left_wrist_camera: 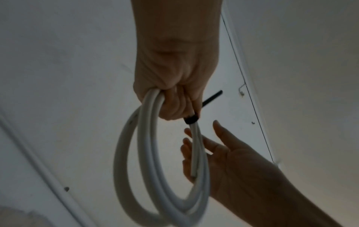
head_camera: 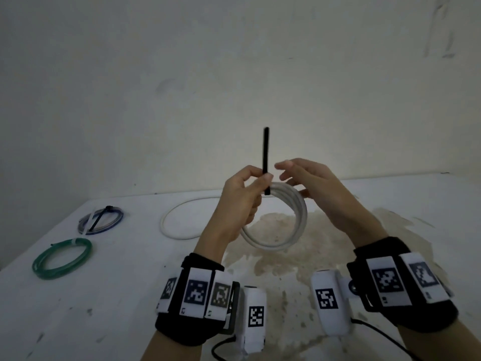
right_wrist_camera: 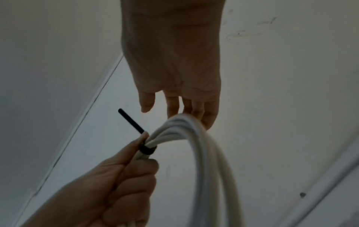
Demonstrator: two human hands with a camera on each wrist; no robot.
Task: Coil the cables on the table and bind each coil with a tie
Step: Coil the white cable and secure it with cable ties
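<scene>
My left hand point(head_camera: 240, 201) is raised above the table point(head_camera: 390, 204) with its fingers curled tight round the bundled turns of the white cable coil point(head_camera: 282, 222), thumb and forefinger pressed together at the spot where a black tie point(head_camera: 266, 160) wraps the coil; the tie's free tail stands straight up past my knuckles. The coil hangs down from that grip, clear of the tabletop, and from the left wrist view one cut end of the cable lies along the inside of the loop. My right hand point(head_camera: 312, 188) is just to the right of the coil's top, fingers straight and loosely spread, holding nothing; its fingertips point(right_wrist_camera: 200, 112) sit right behind the turns, whether touching I cannot tell. On the table, farther off and to the left of my hands, a loose white cable loop point(head_camera: 177, 220) lies flat. Far left lies a bluish coil point(head_camera: 101, 220) with a black tie across it, and nearer on the left a green coil point(head_camera: 62, 257) lies bound with a pale tie.
</scene>
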